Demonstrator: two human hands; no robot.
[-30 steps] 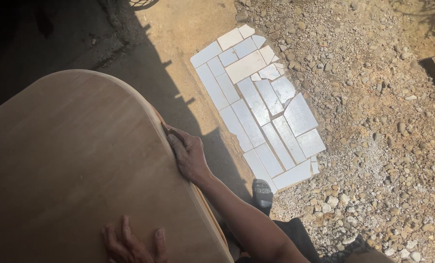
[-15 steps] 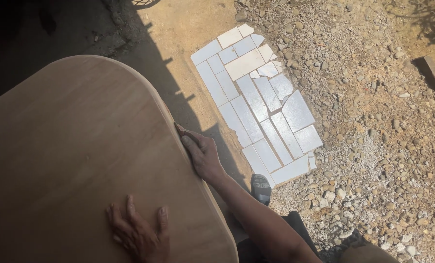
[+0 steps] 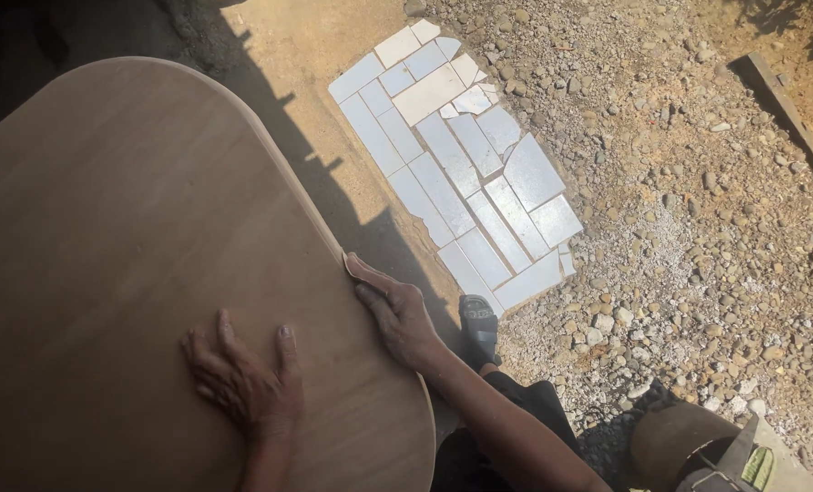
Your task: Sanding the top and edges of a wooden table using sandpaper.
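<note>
A large rounded wooden board [image 3: 133, 237] fills the left of the view, its smooth tan face in shade. My left hand [image 3: 238, 378] lies flat on the board's face near the bottom, fingers spread. My right hand [image 3: 397, 314] grips the board's curved right edge, thumb on top and fingers wrapped around the rim. My right forearm runs down to the bottom of the frame.
A patch of broken white tiles [image 3: 465, 164] is set in the dirt to the right of the board. Gravel [image 3: 698, 228] covers the ground beyond. My sandalled foot [image 3: 479, 323] stands by the tiles. A wooden plank [image 3: 789, 109] lies at the upper right. A brown round object [image 3: 689, 446] sits at the bottom right.
The view has shifted, so the board's rounded end shows more fully. My right hand has slid along the board's edge. My left hand has moved further onto the board's face.
</note>
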